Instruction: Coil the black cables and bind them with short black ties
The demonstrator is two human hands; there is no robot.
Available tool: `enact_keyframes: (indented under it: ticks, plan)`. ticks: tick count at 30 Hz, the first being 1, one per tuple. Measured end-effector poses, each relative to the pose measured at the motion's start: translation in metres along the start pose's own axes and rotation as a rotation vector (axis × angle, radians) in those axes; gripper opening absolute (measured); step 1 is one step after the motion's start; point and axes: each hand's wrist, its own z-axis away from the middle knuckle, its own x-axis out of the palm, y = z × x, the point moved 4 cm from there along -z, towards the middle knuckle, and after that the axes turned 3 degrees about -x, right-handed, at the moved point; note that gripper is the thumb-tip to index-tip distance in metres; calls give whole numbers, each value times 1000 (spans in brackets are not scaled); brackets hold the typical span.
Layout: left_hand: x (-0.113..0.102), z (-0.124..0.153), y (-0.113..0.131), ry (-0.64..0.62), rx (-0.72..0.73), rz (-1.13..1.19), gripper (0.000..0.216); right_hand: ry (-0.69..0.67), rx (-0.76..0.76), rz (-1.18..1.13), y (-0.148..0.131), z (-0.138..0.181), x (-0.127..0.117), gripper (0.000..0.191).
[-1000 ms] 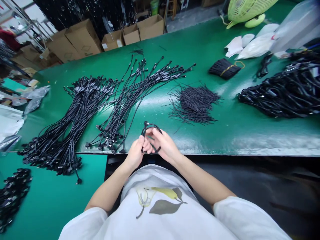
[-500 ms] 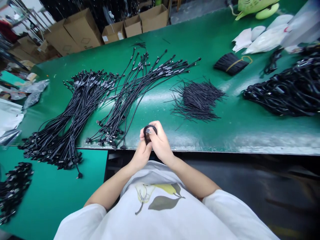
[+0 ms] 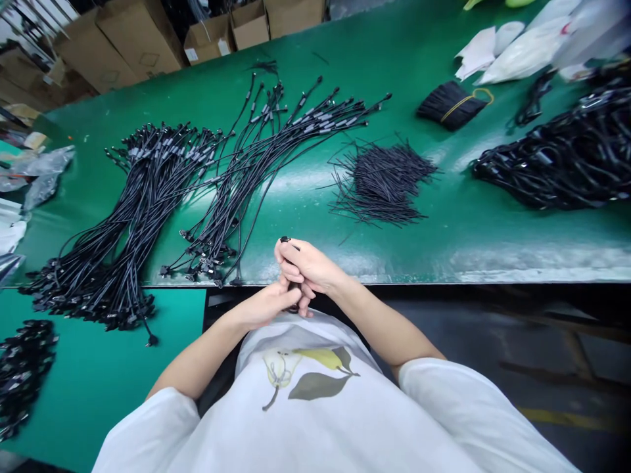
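Most of the black cable (image 3: 294, 286) is hiding inside the two hands, so its full shape I cannot tell. The frame is cutting off the looped cables (image 3: 552, 164) at its right edge and the cardboard boxes (image 3: 138, 39) at its top. What is showing of the held cable is looking dark: a short piece between the hands, and a small black end peeking out above the right hand (image 3: 308, 266). The right hand is curling its fingers around the cable, leaving little gap. The left hand (image 3: 266, 303) is meeting it from the lower left, its thumb lying beside the cable; its fingertips are hiding, so whether they are gripping I cannot tell. Both hands are hovering by the front edge of the green worktop (image 3: 468, 249).
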Motion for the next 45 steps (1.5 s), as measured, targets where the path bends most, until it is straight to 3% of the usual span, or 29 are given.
enact_keyframes:
  ticks: [3,7,12,14,16,18,19,21,24,26,28,34,36,38,39,41,42,43,44,45]
  plan:
    - [7,-1,1,5,-12,331,42,-29,-90,-107,-4,-2,3,49]
    - [16,-8,1,58,-2,568,25,20,-158,-140,-7,1,-1,47]
    - [21,-16,4,74,-33,625,26,9,-214,-21,-15,3,-15,44]
    - [17,-18,4,89,-1,571,25,64,-256,80,-25,6,-27,39]
    - [9,-21,2,135,45,469,27,181,-365,315,-39,15,-39,30]
    - [-2,-22,1,248,103,264,33,280,-542,753,-53,31,-43,20]
    - [-7,-22,1,310,126,104,34,275,-626,1014,-55,40,-39,19]
    - [-12,-21,5,391,148,-299,35,139,-690,1506,-46,56,-28,26]
    - [-6,-18,10,316,131,-864,34,-167,-440,1897,-17,66,-23,30]
    - [-1,-16,13,234,134,-1089,32,-281,-217,1920,-6,67,-30,33]
    - [3,-14,14,176,141,-1212,31,-347,-95,1865,-3,68,-36,33]
    - [7,-13,-2,26,12,-1079,38,-384,-107,1915,17,77,-32,31]
    - [6,-15,-14,15,-50,-981,44,-431,-74,1905,24,77,-33,30]
    - [0,-17,-23,56,-94,-838,51,-467,-63,1812,14,74,-42,29]
    - [-4,-18,-24,99,-91,-740,53,-450,-106,1748,-1,70,-51,29]
    - [-12,-20,-22,223,-48,-501,54,-233,-272,1666,-51,60,-83,28]
    - [-16,-19,-19,292,-18,-377,54,-11,-358,1671,-81,54,-107,28]
    - [-19,-19,-15,356,11,-264,54,321,-402,1711,-113,51,-136,29]
    - [-19,-18,-11,406,37,-167,53,597,-376,1773,-139,49,-164,29]
    - [-18,-18,-8,435,58,-90,52,750,-322,1826,-158,46,-189,26]
